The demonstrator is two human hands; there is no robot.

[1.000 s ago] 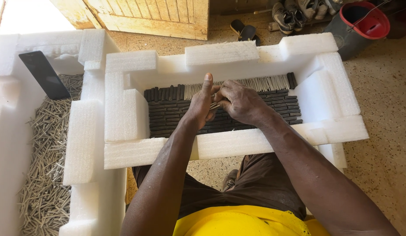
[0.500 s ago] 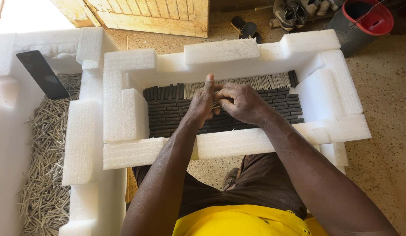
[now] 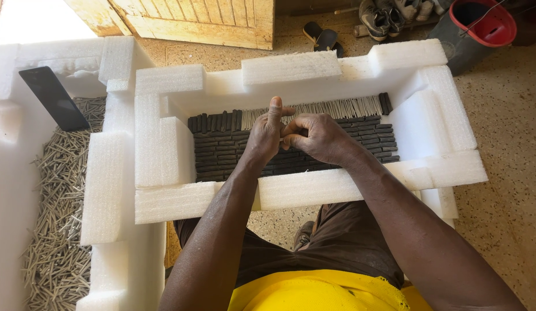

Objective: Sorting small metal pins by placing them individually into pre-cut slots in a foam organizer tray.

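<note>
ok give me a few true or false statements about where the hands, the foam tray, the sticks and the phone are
1. Both hands, left hand and right hand, meet over the white foam tray. True.
2. The tray holds rows of red sticks. False: the dark sticks are black, with pale sticks along the far side.
3. A dark phone leans in the foam box to the left. True.
4. The loose sticks beside the tray lie neatly stacked. False: they lie in a jumbled heap.
5. The bucket is blue inside. False: red.
</note>
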